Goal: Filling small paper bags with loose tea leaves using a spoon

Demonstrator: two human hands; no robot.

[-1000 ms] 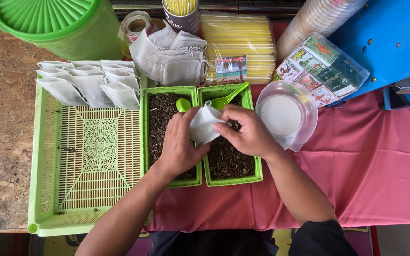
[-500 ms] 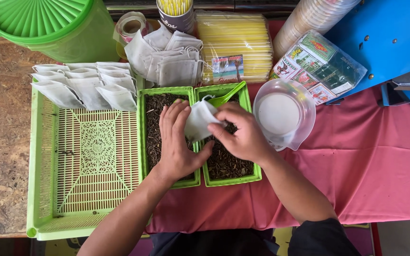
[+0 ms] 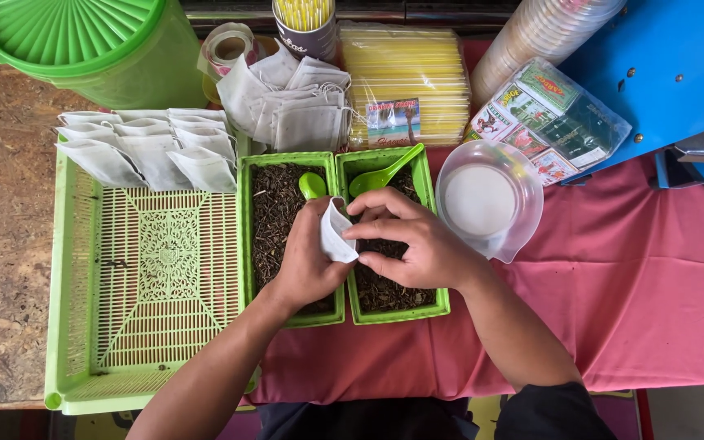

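Left hand [image 3: 307, 265] and right hand [image 3: 417, 244] together pinched small white filter pouch [image 3: 336, 235] above green rectangular trays of dark tea leaves [image 3: 385, 285]; loose grip risked spilling leaves.

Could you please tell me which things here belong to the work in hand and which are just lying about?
In use: left hand, right hand, small white paper filter bag, two green rectangular trays of dark loose tea, green plastic spoon.

Lying about: clear plastic bowl of white powder, yellow straws packet, green lidded bucket.

Chipboard table [image 3: 2, 244] bearing pink cloth [image 3: 629, 301], green slatted tray [image 3: 124, 326], green lidded bucket [image 3: 83, 41].
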